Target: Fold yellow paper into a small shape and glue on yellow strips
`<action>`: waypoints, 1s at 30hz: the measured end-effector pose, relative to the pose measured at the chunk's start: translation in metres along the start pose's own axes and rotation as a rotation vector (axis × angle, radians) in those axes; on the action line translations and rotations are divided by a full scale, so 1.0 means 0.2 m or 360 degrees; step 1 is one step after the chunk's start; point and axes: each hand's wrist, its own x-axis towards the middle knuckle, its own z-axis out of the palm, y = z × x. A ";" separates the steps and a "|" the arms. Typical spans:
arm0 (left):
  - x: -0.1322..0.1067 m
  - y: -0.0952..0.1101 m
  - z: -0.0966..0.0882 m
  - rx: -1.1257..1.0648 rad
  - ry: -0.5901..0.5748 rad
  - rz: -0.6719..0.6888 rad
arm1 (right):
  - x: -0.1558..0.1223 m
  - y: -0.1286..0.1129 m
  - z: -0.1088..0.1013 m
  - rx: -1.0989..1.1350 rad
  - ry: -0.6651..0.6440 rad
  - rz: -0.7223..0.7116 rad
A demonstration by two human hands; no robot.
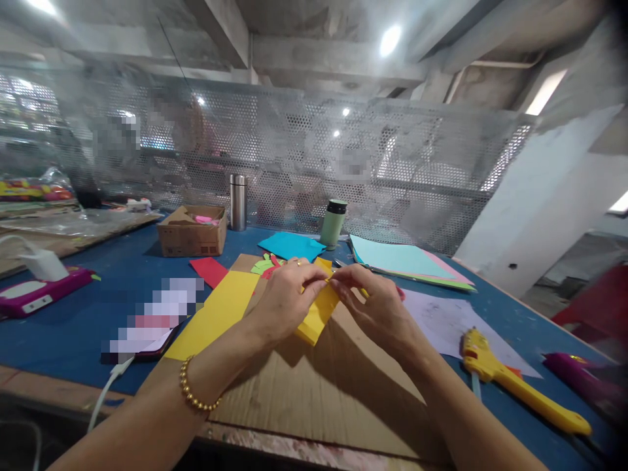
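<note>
The left hand (287,296), fingers bent, pinches the top of a yellow paper piece (318,317) between thumb and fingers; the paper, bright and creased, slants over a brown cardboard sheet (314,402); the right hand (377,306), likewise curled, pinches it too.

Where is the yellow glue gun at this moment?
The yellow glue gun lies on the head view's right side, partly over the lilac paper, to the right of the right hand.
</note>
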 end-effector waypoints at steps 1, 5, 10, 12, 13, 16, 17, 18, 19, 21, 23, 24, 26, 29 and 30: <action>0.00 0.00 0.00 -0.0002 0.0005 -0.0004 | 0.00 0.01 0.01 -0.0010 0.0013 0.0034; 0.00 0.00 0.00 -0.0044 0.0013 -0.0042 | 0.00 0.02 0.02 -0.0014 0.0108 0.0089; 0.01 -0.01 0.00 -0.0105 0.0055 -0.0126 | 0.01 0.02 0.01 0.0013 0.0096 -0.0008; 0.01 0.00 -0.01 -0.0136 0.0075 -0.0162 | 0.01 0.02 0.00 0.0111 0.0077 -0.0132; 0.01 0.00 -0.01 -0.0142 0.0079 -0.0166 | 0.02 0.01 0.00 0.0150 0.0063 -0.0189; 0.01 0.02 -0.02 -0.0124 0.0078 -0.0127 | 0.03 0.00 -0.01 0.0185 0.0039 -0.0240; 0.01 0.02 -0.02 -0.0118 0.0080 -0.0101 | 0.03 0.00 -0.01 0.0188 0.0045 -0.0226; 0.00 0.02 -0.02 -0.0114 0.0081 -0.0072 | 0.03 0.00 -0.01 0.0198 0.0053 -0.0210; 0.00 0.02 -0.02 -0.0112 0.0085 -0.0046 | 0.03 0.00 -0.01 0.0213 0.0064 -0.0197; 0.00 0.02 -0.02 -0.0099 0.0099 -0.0013 | 0.03 0.00 -0.01 0.0248 0.0086 -0.0179; 0.00 0.02 -0.01 -0.0071 0.0114 -0.0010 | 0.03 0.00 -0.01 0.0286 0.0102 -0.0168; 0.00 0.02 -0.01 -0.0062 0.0113 -0.0014 | 0.03 0.00 -0.01 0.0304 0.0111 -0.0164; 0.00 0.02 -0.01 -0.0070 0.0094 -0.0005 | 0.03 -0.01 -0.01 0.0334 0.0132 -0.0172; 0.00 0.04 -0.02 -0.0137 0.0075 0.0048 | 0.03 -0.03 -0.02 0.0347 0.0158 -0.0218; 0.00 0.04 -0.03 -0.0159 0.0082 0.0064 | 0.03 -0.04 -0.02 0.0338 0.0166 -0.0235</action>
